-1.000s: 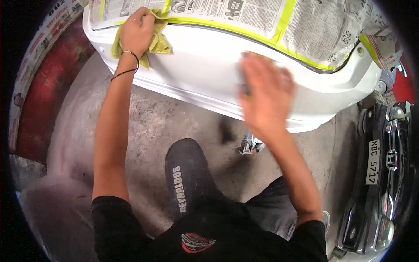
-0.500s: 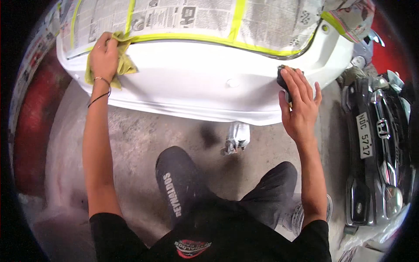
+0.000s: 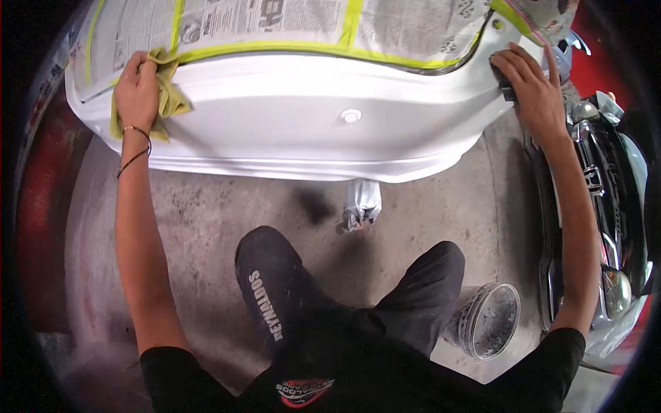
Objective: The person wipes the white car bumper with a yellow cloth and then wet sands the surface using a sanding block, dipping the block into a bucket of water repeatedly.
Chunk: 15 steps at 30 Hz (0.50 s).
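A smooth white car body panel (image 3: 261, 127) stretches across the upper part of the head view, with a small round white spot on it right of the middle. At its left end my left hand (image 3: 138, 100) is closed on a yellow cloth (image 3: 173, 102), which rests against the panel's upper edge and hangs over its face. Far to the right, my right hand (image 3: 538, 96) grips a small dark block (image 3: 505, 85) and presses it to the panel's right corner. The block's underside is hidden.
Newspaper (image 3: 296, 24) held by yellow-green tape (image 3: 268, 47) covers the area above the panel. A bucket (image 3: 490, 320) stands beside my right leg. Along the right lies a dark car bumper with chrome (image 3: 609, 199). Something wrapped in silvery plastic (image 3: 363, 203) sticks out beneath the panel.
My right hand and the dark block have moved right and up to the panel's corner. The view has shifted, bringing the bucket into sight. My left hand still holds the cloth.
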Each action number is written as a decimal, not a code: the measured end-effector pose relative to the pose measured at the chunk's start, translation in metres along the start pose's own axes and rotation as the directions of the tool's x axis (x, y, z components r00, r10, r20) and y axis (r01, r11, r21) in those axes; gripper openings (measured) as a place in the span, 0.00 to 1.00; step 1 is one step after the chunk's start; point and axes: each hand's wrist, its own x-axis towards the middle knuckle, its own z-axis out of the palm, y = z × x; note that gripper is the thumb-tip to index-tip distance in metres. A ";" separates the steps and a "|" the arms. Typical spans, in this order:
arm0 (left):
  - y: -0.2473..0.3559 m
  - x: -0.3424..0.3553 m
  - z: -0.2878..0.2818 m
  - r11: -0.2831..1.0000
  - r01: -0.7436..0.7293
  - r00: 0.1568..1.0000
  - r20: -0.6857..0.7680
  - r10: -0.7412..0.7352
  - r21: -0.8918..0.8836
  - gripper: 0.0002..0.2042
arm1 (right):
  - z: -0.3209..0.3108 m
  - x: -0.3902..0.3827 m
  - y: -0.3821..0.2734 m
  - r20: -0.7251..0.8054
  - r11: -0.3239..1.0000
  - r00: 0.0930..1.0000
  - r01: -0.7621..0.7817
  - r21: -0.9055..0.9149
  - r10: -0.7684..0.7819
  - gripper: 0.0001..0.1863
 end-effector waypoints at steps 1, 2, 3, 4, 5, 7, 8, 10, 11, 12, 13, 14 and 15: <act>-0.001 -0.001 0.000 1.000 0.023 1.000 0.008 -0.023 -0.009 0.15 | -0.002 0.001 -0.006 -0.017 1.000 1.000 -0.001 0.012 0.001 0.33; -0.002 -0.004 -0.002 0.999 0.032 0.999 0.013 -0.032 -0.001 0.15 | -0.002 -0.003 -0.023 -0.015 1.000 1.000 0.007 0.022 -0.006 0.33; 0.002 -0.005 -0.003 0.999 -0.001 1.000 -0.002 0.001 0.032 0.16 | -0.002 -0.012 -0.046 -0.013 0.992 0.999 -0.038 0.117 0.039 0.34; 0.005 -0.007 -0.003 0.998 -0.032 0.999 -0.020 0.033 0.054 0.16 | -0.008 -0.020 -0.066 -0.003 0.976 0.996 -0.081 0.200 0.084 0.34; 0.004 -0.007 -0.003 0.998 -0.026 0.999 -0.022 0.027 0.055 0.16 | -0.017 -0.027 -0.085 -0.016 0.945 0.991 -0.119 0.304 0.130 0.38; 0.000 -0.007 -0.006 0.997 0.005 1.000 -0.024 -0.003 0.083 0.17 | -0.029 -0.029 -0.091 -0.012 0.928 0.995 -0.086 0.363 0.097 0.40; -0.003 -0.008 -0.010 0.995 0.012 1.000 -0.018 -0.011 0.096 0.17 | -0.033 -0.027 -0.091 -0.010 0.909 0.997 -0.060 0.413 0.071 0.41; 0.006 -0.009 -0.006 0.989 -0.075 0.994 -0.070 0.084 0.130 0.18 | -0.029 -0.030 -0.094 -0.010 0.922 0.999 -0.036 0.385 0.043 0.45; 0.010 -0.013 -0.005 0.990 0.049 0.998 -0.041 -0.044 0.129 0.17 | -0.024 -0.032 -0.111 -0.035 0.908 0.992 -0.095 0.408 0.119 0.45; 0.006 -0.011 -0.008 0.990 0.049 0.998 -0.037 -0.045 0.135 0.17 | -0.020 -0.032 -0.131 -0.067 0.889 0.978 -0.149 0.434 0.197 0.46; -0.001 -0.005 -0.009 0.990 0.013 1.000 -0.026 -0.009 0.137 0.17 | -0.019 -0.027 -0.160 -0.106 0.853 0.964 -0.159 0.497 0.242 0.48; -0.005 -0.001 -0.006 0.990 -0.026 1.000 -0.011 0.028 0.139 0.17 | -0.018 -0.019 -0.190 -0.140 0.812 0.946 -0.168 0.559 0.292 0.50; -0.005 0.000 -0.002 0.989 -0.036 0.999 0.001 0.036 0.144 0.17 | -0.023 -0.010 -0.210 -0.163 0.756 0.925 -0.170 0.632 0.344 0.51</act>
